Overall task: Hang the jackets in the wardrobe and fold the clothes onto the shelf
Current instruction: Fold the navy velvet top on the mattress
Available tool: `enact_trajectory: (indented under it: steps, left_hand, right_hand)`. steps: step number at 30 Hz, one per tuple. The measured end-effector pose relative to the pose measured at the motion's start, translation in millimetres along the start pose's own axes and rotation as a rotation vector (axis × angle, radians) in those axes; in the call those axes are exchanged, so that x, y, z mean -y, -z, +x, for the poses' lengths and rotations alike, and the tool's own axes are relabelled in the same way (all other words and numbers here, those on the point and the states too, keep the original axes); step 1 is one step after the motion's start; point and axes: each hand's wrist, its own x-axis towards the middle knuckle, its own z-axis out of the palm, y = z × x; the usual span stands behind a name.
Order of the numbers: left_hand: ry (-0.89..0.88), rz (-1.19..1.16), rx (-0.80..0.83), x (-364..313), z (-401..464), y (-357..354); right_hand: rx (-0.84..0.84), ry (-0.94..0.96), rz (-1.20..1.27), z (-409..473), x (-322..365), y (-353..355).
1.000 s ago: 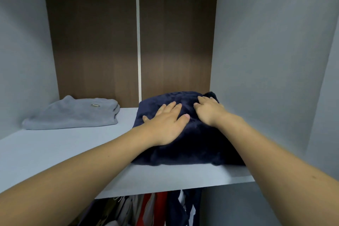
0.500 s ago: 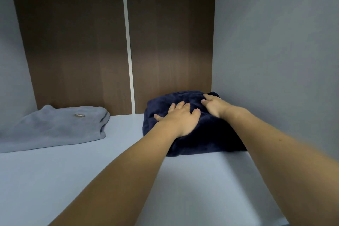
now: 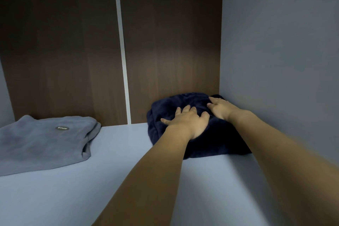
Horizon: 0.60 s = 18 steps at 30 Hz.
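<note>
A folded dark navy plush garment (image 3: 183, 104) lies at the back right corner of the pale grey wardrobe shelf (image 3: 128, 152), close against the grey right wall (image 3: 275, 51) and the brown wood-grain back panel (image 3: 170, 42). Both hands lie on top of it. The left hand (image 3: 189, 122) rests flat with its fingers (image 3: 185, 109) spread and straight, pressing into the pile; the right hand (image 3: 219, 107) lies just beside it toward the back corner, fingers extended and only slightly bent over the bundle's top. Neither hand grips the cloth.

Well apart, at the back left of the shelf, sits a folded light grey soft garment (image 3: 42, 145) with a small oval label (image 3: 62, 128).

The navy bundle looks thick, soft and springy, and probably light. It sinks under the palms, so it would likely puff up and loosen when released. Flat pressure from above suits it better than pinching. To shift it, taking hold low at the front folded edge, or sliding with both palms, should keep the folds together; pulling at one loose layer could undo the stack. The smooth shelf should let it slide easily.
</note>
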Motion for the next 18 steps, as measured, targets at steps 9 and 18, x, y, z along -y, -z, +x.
enact_trajectory:
  steps: [9, 18]
  left_hand:
    - [-0.010, 0.003, 0.004, 0.7, 3.0, -0.9]
    - [-0.002, 0.018, -0.022, -0.3, -6.2, 6.2]
  right_hand:
    - [-0.004, -0.012, 0.049, 5.4, -2.3, -1.7]
    - [-0.246, 0.050, -0.047, -38.1, 15.9, 22.4]
